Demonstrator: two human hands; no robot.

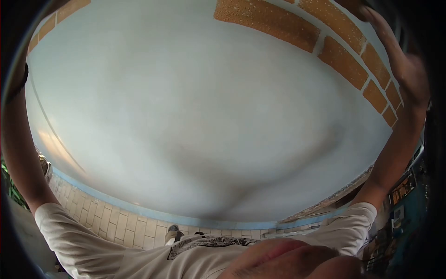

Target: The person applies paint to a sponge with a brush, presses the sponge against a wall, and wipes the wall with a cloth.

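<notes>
My right hand (411,76) is raised at the upper right, near a patch of orange-brown brick pattern (344,63) on a pale wall (200,93). One long digit stretches up along the pattern toward a dark shape at the top edge. The other fingers are lost in the dark rim, and I see nothing held. On the far left my left arm (21,144) is also raised, with a black band (23,79) at the wrist. Beyond the band only a sliver of my left hand shows; its fingers are hidden.
More brick pattern (49,25) appears at the upper left. A light-blue strip (153,213) runs along the wall's base above beige paving (111,221). A shoe (173,231) shows below me. Green leaves (13,188) are at the left, and cluttered shelves (402,190) stand at the right.
</notes>
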